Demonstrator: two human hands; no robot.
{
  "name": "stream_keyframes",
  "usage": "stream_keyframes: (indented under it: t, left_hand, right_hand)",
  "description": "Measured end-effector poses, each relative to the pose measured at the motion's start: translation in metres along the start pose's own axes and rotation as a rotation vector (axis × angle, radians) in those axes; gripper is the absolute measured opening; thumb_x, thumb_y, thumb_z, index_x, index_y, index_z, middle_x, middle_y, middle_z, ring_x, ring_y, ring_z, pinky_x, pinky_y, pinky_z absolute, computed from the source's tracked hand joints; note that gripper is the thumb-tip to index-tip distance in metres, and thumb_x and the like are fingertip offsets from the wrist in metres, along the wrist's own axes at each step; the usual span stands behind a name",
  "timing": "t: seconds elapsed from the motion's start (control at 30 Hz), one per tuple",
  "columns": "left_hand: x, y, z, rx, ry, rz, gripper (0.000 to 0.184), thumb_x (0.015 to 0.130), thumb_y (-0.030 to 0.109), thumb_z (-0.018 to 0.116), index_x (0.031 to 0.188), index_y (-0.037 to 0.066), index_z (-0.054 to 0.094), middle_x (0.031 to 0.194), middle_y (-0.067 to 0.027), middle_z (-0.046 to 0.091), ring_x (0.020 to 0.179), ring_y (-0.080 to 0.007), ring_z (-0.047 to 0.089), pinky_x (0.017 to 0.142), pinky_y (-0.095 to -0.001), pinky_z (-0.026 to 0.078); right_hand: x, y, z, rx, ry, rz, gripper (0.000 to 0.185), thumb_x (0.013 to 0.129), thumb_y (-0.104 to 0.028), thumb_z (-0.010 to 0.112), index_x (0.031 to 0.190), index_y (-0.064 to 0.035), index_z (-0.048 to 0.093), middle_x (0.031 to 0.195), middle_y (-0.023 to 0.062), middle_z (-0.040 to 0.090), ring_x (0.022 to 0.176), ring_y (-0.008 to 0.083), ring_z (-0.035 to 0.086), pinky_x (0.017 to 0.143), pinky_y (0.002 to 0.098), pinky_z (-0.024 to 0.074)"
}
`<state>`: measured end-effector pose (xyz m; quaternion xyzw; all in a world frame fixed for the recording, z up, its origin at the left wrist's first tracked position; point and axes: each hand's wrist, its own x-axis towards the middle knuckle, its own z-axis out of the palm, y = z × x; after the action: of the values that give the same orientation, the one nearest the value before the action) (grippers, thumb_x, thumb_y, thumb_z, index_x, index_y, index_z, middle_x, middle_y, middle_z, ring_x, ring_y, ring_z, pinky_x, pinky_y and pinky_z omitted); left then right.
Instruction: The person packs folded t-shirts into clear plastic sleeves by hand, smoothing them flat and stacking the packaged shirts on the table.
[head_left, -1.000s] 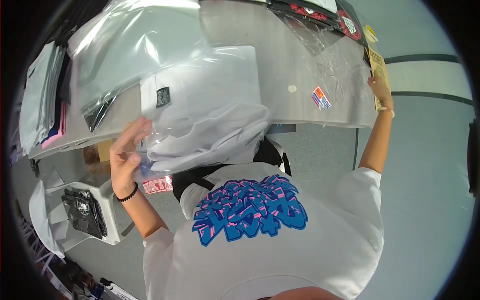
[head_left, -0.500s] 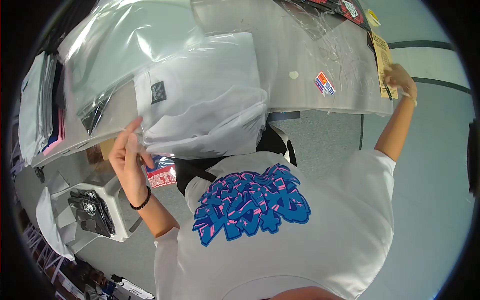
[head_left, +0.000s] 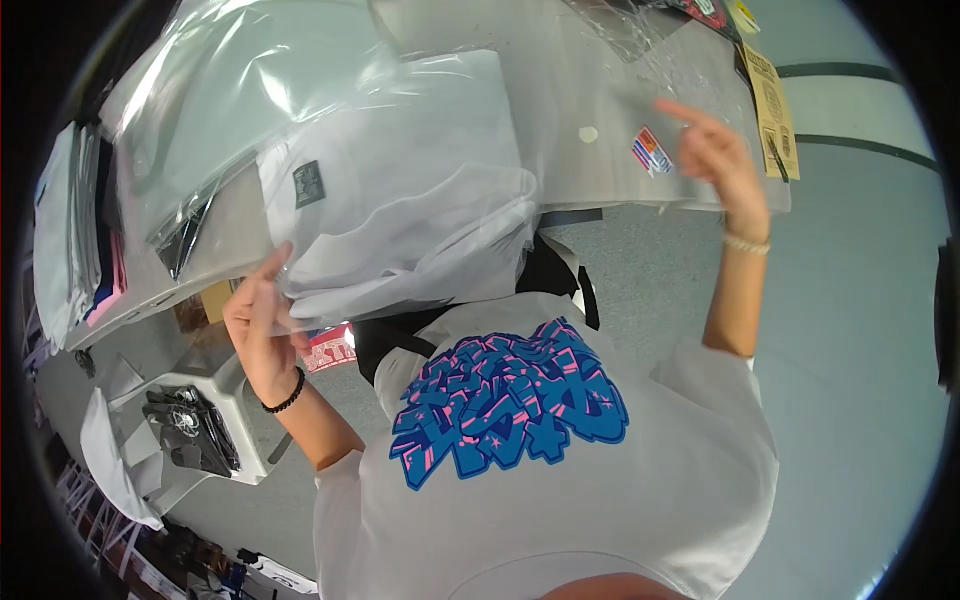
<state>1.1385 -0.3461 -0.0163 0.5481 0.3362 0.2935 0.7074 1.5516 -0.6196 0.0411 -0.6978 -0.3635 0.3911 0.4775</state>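
At the front edge of the table lies a folded white T-shirt [head_left: 420, 120] in a clear plastic bag [head_left: 440, 290], with a small dark label [head_left: 309, 184] showing near its left side. My left hand [head_left: 262, 318] is closed at the bag's lower left corner, thumb and fingers on the film, the index finger pointing up along it. Over the table's right part, my right hand [head_left: 722, 165] is in the air with its index finger stretched out and the other fingers loosely curled. No object shows in it. Just left of it is a red, white and blue sticker [head_left: 652, 151].
More clear plastic bags [head_left: 250, 90] cover the table's back left. Folded garments [head_left: 70, 230] are stacked at the left end. A yellow printed sheet [head_left: 768, 110] with a pen [head_left: 777, 158] lies at the right edge. A white stool [head_left: 245, 430] holding a dark packet [head_left: 190, 425] stands lower left.
My right hand has moved left from the yellow sheet to beside the sticker; the pen stays on the sheet. My left hand remains at the bag's corner.
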Motion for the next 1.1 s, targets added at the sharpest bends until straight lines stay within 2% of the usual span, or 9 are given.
stream_keyframes:
  t: [0.03, 0.2, 0.4, 0.53, 0.7, 0.8, 0.93, 1.07, 1.1]
  left_hand:
    - [0.000, -0.001, 0.002, 0.042, 0.057, -0.011, 0.049, 0.094, 0.028, 0.051, 0.113, -0.017, 0.051, 0.046, 0.0016, 0.047, 0.031, -0.0044, 0.034, 0.036, -0.0158, 0.024]
    - [-0.006, 0.004, 0.025, -0.074, 0.229, -0.022, 0.040, 0.096, 0.022, 0.049, 0.115, -0.013, 0.053, 0.045, 0.0028, 0.040, 0.038, -0.0042, 0.031, 0.041, -0.0178, 0.023]
    - [-0.021, 0.002, 0.039, -0.207, 0.390, 0.119, 0.032, 0.094, 0.024, 0.051, 0.102, -0.007, 0.058, 0.057, -0.0036, 0.055, 0.045, -0.0083, 0.046, 0.046, -0.0188, 0.036]
    - [-0.026, 0.002, 0.053, -0.312, 0.467, 0.090, 0.035, 0.095, 0.027, 0.049, 0.099, -0.006, 0.058, 0.066, -0.0120, 0.064, 0.049, -0.0156, 0.057, 0.050, -0.0223, 0.043]
    - [-0.030, -0.001, 0.029, -0.660, 0.099, 0.074, 0.038, 0.094, 0.027, 0.049, 0.077, -0.004, 0.063, 0.073, -0.0155, 0.066, 0.061, -0.0247, 0.066, 0.060, -0.0301, 0.052]
    - [-0.031, 0.007, 0.023, -0.312, 0.149, -0.016, 0.025, 0.089, 0.018, 0.058, 0.080, -0.005, 0.063, 0.075, -0.0155, 0.066, 0.063, -0.0224, 0.066, 0.062, -0.0299, 0.052]
    - [-0.023, 0.034, -0.001, 0.011, -0.183, -0.162, 0.009, 0.083, 0.000, 0.062, 0.089, -0.005, 0.065, 0.082, -0.0148, 0.068, 0.073, -0.0190, 0.067, 0.067, -0.0269, 0.053]
    - [-0.027, 0.044, 0.036, 0.265, 0.079, -0.045, 0.032, 0.090, 0.005, 0.055, 0.121, -0.002, 0.051, 0.083, -0.0142, 0.067, 0.076, -0.0180, 0.066, 0.070, -0.0271, 0.053]
    - [-0.029, 0.036, 0.049, 0.318, 0.188, 0.031, 0.043, 0.093, 0.004, 0.050, 0.133, 0.000, 0.034, 0.079, -0.0126, 0.064, 0.071, -0.0163, 0.065, 0.064, -0.0244, 0.052]
  right_hand:
    - [0.003, -0.010, 0.050, -0.226, 0.087, -0.045, 0.041, 0.092, -0.025, 0.056, 0.129, -0.0089, 0.053, 0.057, -0.0069, 0.047, 0.048, 0.0016, 0.035, 0.045, 0.0193, 0.0274]
    - [0.010, -0.032, 0.168, -0.032, 0.229, -0.019, 0.026, 0.091, -0.015, 0.058, 0.113, -0.0027, 0.064, 0.054, -0.0064, 0.043, 0.047, 0.0019, 0.035, 0.044, 0.0193, 0.0261]
    - [-0.002, -0.044, 0.198, 0.044, 0.503, -0.121, 0.024, 0.096, -0.012, 0.049, 0.105, 0.0043, 0.065, 0.055, -0.0025, 0.049, 0.047, 0.0016, 0.038, 0.043, 0.0176, 0.0271]
    - [-0.008, -0.042, 0.194, 0.136, 0.544, -0.141, 0.027, 0.097, -0.012, 0.046, 0.103, 0.0082, 0.063, 0.060, 0.0045, 0.058, 0.051, 0.0070, 0.051, 0.048, 0.0192, 0.0393]
    - [-0.015, -0.001, 0.175, 0.122, 0.477, -0.359, 0.026, 0.094, -0.010, 0.049, 0.102, 0.0116, 0.060, 0.082, 0.0169, 0.067, 0.075, 0.0218, 0.067, 0.070, 0.0296, 0.0535]
    - [-0.016, 0.001, 0.166, 0.642, 0.212, -0.412, 0.024, 0.092, -0.010, 0.051, 0.100, 0.0111, 0.061, 0.090, 0.0193, 0.067, 0.082, 0.0251, 0.067, 0.077, 0.0316, 0.0527]
    - [-0.025, 0.001, 0.155, 0.260, 0.248, -0.230, 0.019, 0.089, -0.004, 0.054, 0.100, 0.0103, 0.060, 0.089, 0.0206, 0.066, 0.079, 0.0260, 0.068, 0.077, 0.0319, 0.0524]
    - [-0.021, -0.013, 0.177, 0.183, 0.442, -0.165, 0.019, 0.090, -0.001, 0.053, 0.106, 0.0084, 0.054, 0.080, 0.0189, 0.064, 0.072, 0.0219, 0.066, 0.069, 0.0271, 0.0515]
    - [-0.019, -0.014, 0.187, 0.148, 0.541, -0.165, 0.019, 0.090, -0.001, 0.053, 0.107, 0.0077, 0.051, 0.077, 0.0177, 0.064, 0.069, 0.0201, 0.066, 0.066, 0.0255, 0.0509]
